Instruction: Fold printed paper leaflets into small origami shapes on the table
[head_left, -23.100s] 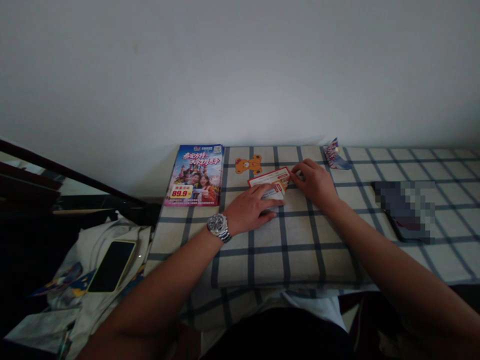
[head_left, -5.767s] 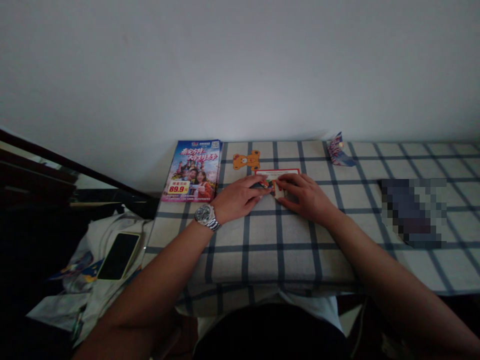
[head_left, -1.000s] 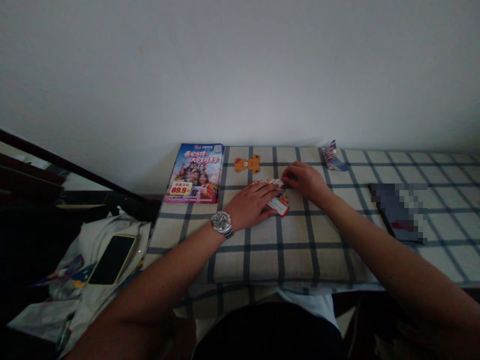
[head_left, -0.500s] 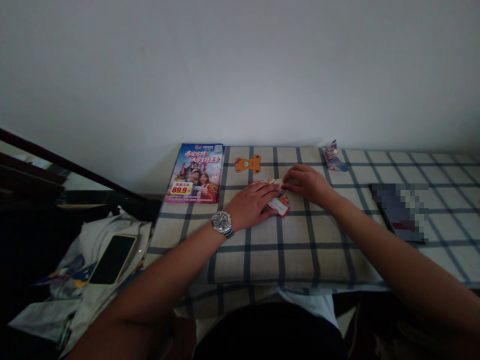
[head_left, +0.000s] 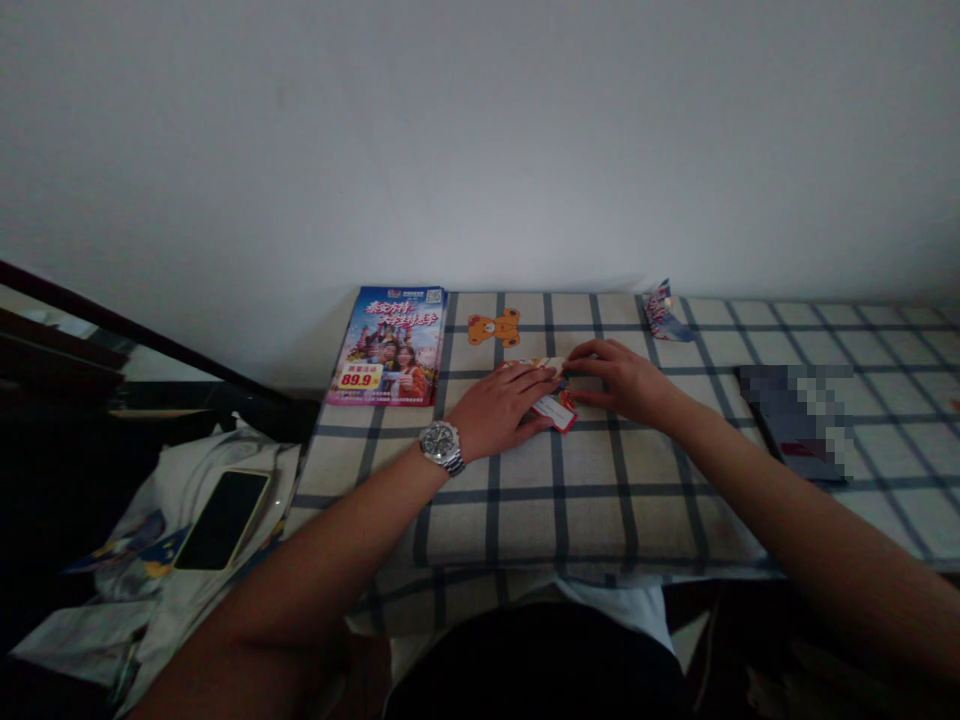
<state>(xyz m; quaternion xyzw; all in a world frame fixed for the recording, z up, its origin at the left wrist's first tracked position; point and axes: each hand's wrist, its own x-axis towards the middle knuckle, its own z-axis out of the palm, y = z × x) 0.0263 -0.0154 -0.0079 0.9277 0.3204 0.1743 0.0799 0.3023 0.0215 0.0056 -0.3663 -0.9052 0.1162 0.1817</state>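
A folded piece of colourful printed paper [head_left: 556,412] with a red edge and a white panel lies on the checked tablecloth [head_left: 465,500]. My left hand [head_left: 504,408], a silver watch [head_left: 442,447] on its wrist, rests flat across the paper with fingers stretched out and covers much of it. At the paper's right edge is my right hand [head_left: 613,380], thumb and fingers apart, fingertips touching or very near the paper. Just behind lies a flat orange bear figure [head_left: 493,327].
A stack of printed flyers [head_left: 391,345] lies at the table's left end. At the back right stands a folded paper piece [head_left: 666,312]; a dark flat object [head_left: 787,420], partly pixelated, lies further right. Low on the left, a phone [head_left: 223,520] rests on a white bag [head_left: 169,470].
The thumb of my right hand has moved down and away from its fingers, so the hand has opened at the paper's edge. My left hand stays flat on the paper.
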